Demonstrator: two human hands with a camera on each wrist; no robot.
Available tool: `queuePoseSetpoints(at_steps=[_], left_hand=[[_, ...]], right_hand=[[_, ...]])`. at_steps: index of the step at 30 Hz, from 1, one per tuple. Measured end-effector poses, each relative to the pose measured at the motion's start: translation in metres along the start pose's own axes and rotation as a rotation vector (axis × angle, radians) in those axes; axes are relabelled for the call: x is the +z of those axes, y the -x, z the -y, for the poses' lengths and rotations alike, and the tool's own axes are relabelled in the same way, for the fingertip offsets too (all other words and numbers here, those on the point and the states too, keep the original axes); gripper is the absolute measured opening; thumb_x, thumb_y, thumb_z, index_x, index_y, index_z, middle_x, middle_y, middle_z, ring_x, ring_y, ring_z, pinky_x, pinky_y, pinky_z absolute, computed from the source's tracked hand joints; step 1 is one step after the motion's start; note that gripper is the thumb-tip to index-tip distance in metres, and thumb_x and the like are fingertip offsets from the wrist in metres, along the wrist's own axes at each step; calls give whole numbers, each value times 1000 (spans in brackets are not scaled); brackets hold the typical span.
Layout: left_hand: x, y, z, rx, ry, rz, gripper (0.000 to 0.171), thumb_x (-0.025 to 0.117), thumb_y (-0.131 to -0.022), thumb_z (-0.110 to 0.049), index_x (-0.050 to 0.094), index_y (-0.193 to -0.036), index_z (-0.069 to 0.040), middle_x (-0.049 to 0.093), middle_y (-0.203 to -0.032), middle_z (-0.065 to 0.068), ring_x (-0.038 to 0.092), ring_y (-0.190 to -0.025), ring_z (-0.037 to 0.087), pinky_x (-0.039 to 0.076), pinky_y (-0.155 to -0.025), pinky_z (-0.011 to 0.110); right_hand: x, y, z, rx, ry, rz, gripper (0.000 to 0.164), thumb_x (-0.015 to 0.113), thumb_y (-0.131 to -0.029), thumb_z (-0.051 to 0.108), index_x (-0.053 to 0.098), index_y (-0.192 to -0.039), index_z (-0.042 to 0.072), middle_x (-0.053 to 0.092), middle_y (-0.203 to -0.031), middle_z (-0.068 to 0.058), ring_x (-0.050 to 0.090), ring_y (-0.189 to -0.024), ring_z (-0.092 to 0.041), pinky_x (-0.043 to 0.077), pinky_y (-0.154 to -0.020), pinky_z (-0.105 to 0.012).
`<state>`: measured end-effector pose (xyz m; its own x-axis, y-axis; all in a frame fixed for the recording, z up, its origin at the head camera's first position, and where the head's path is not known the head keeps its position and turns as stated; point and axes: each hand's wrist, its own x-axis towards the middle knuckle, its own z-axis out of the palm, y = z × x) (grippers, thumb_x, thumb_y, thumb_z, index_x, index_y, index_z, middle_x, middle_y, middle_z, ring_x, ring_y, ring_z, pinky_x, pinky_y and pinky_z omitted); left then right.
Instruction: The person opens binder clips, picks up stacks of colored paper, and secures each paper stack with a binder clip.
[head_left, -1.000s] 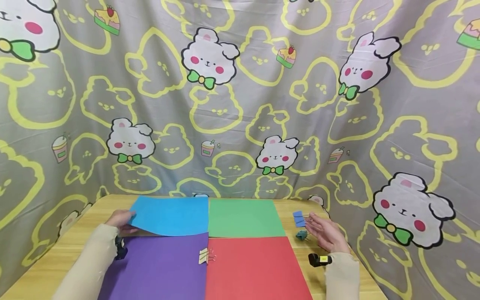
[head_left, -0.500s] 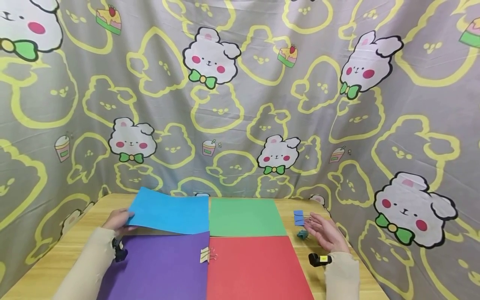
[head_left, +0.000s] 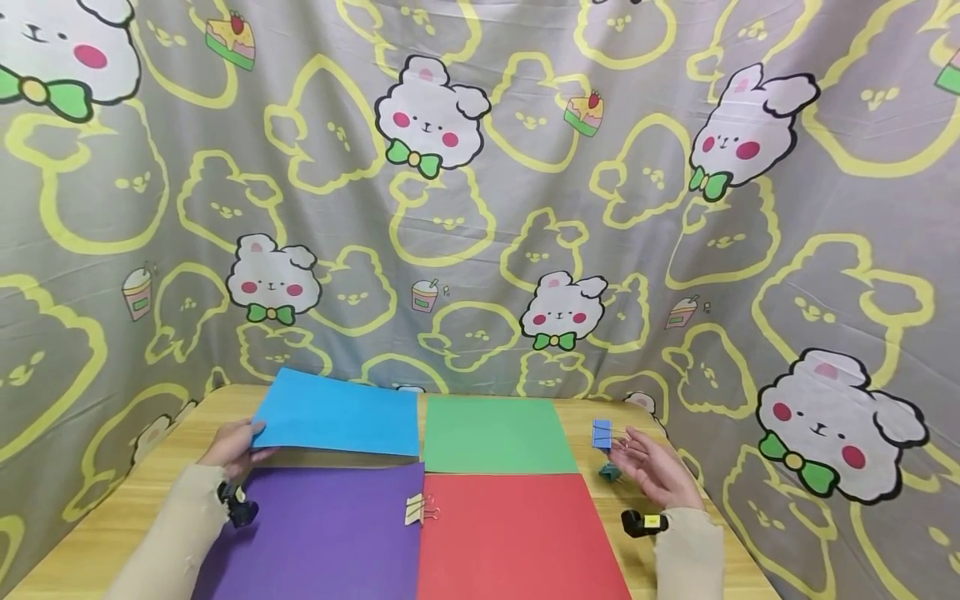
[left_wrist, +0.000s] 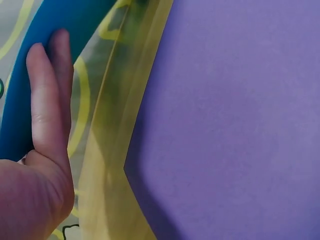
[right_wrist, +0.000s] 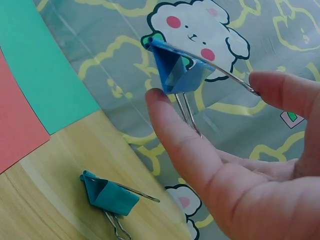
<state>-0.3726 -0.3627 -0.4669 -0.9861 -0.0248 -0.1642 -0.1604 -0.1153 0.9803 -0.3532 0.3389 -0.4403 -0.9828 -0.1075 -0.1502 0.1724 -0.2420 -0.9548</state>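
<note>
My left hand grips the left edge of a blue paper sheet, which is raised and tilted, its far left corner highest. In the left wrist view, straight fingers lie along the sheet's underside. On the right, my right hand pinches a blue binder clip by its wire handles, held up off the table. A teal binder clip lies on the table below that hand. At the seam between the purple sheet and the red sheet sits a cream binder clip.
A green sheet lies flat behind the red one, right of the blue sheet. The wooden table ends at a patterned curtain at the back and sides.
My left hand has lifted the blue sheet; its far left corner rose and its near edge moved away from the purple sheet. The right hand keeps its hold on the blue binder clip.
</note>
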Motion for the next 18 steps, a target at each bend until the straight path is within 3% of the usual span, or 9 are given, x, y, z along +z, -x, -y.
queuePoseSetpoints(at_steps=[4,12,18], left_hand=[[-2,3,2,4,17,-11,68,28,-112,-18,-15,-156,12,-10,-165,38,61,-82,-7,62,-85,22],[0,8,2,17,52,-22,69,30,-113,-20,-14,-158,8,-10,-168,33,59,-84,-10,60,-87,20],[5,13,4,23,41,-42,69,29,-113,-22,-12,-159,8,-7,-167,34,57,-83,-11,60,-86,19]], right_hand=[[0,0,0,13,31,12,51,41,-113,35,28,-153,7,28,-157,-28,69,-104,-9,55,-105,-25],[1,-2,2,2,14,13,55,44,-112,35,26,-153,2,40,-144,-20,69,-104,-9,55,-105,-26],[1,-2,-1,-3,1,13,38,41,-112,34,36,-145,15,18,-162,-27,69,-103,-8,55,-105,-26]])
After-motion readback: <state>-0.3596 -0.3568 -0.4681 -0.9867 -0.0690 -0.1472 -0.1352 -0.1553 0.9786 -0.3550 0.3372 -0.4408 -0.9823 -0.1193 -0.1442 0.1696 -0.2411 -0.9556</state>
